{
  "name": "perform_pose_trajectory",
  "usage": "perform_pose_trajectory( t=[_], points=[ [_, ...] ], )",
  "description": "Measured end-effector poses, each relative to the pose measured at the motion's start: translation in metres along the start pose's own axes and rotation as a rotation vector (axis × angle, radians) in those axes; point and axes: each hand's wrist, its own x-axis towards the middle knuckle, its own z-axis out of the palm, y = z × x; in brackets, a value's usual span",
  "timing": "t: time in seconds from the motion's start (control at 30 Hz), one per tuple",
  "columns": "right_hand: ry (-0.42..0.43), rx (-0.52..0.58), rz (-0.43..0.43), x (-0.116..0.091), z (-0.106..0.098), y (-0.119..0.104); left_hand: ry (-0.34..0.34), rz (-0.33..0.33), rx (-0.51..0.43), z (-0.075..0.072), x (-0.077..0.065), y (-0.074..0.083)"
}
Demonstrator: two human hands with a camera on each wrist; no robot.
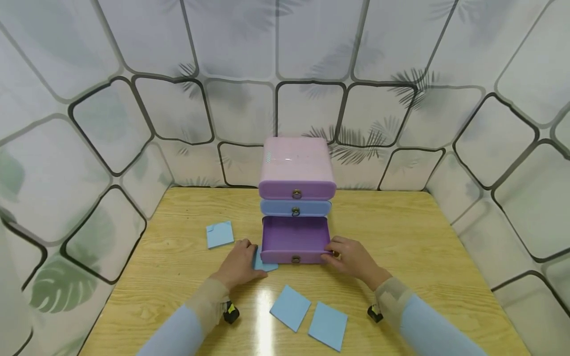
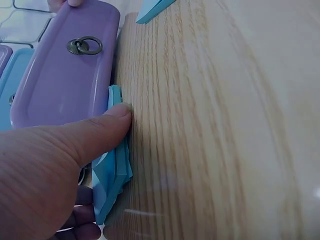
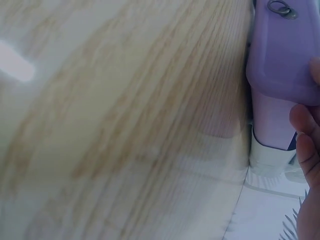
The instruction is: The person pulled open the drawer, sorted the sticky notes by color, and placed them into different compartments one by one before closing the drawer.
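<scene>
The left hand [image 1: 236, 263] pinches a blue paper pad [image 1: 266, 266] between thumb and fingers at the purple drawer's [image 1: 278, 257] near left corner. The right hand [image 1: 353, 256], fingers bent, grips its near right corner; 2 other pads [image 1: 290, 308] lie nearer, a 4th pad [image 1: 220, 235] far left.

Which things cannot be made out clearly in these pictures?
Head: part of the held blue pad, hidden by the left hand.
Head: inside of the blue drawer, hidden by its front.
Left wrist: part of another pad, cut off by the top edge.
Right wrist: part of the right hand, cut off by the right edge.
</scene>
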Motion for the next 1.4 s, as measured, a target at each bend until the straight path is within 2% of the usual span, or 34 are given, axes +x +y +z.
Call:
perform_pose_trajectory(
  t=[0.7,0.97,1.2,1.3,1.4],
  points=[
    [0.019,0.005,-0.001,-0.006,0.006,0.002,-0.032,-0.08,-0.018,-0.014,-0.025,-0.018],
    [0.022,0.021,0.016,-0.008,0.007,0.002,-0.022,-0.061,0.016,-0.012,-0.03,-0.024],
    [0.02,0.02,0.042,-0.009,0.008,0.003,-0.026,0.016,0.127,-0.011,-0.032,-0.026],
    [0.016,0.02,0.047,-0.01,0.008,0.003,-0.021,0.022,0.111,-0.013,-0.032,-0.026],
    [0.015,0.019,0.043,-0.01,0.009,0.003,-0.006,0.006,0.022,-0.014,-0.032,-0.027]
  ],
)
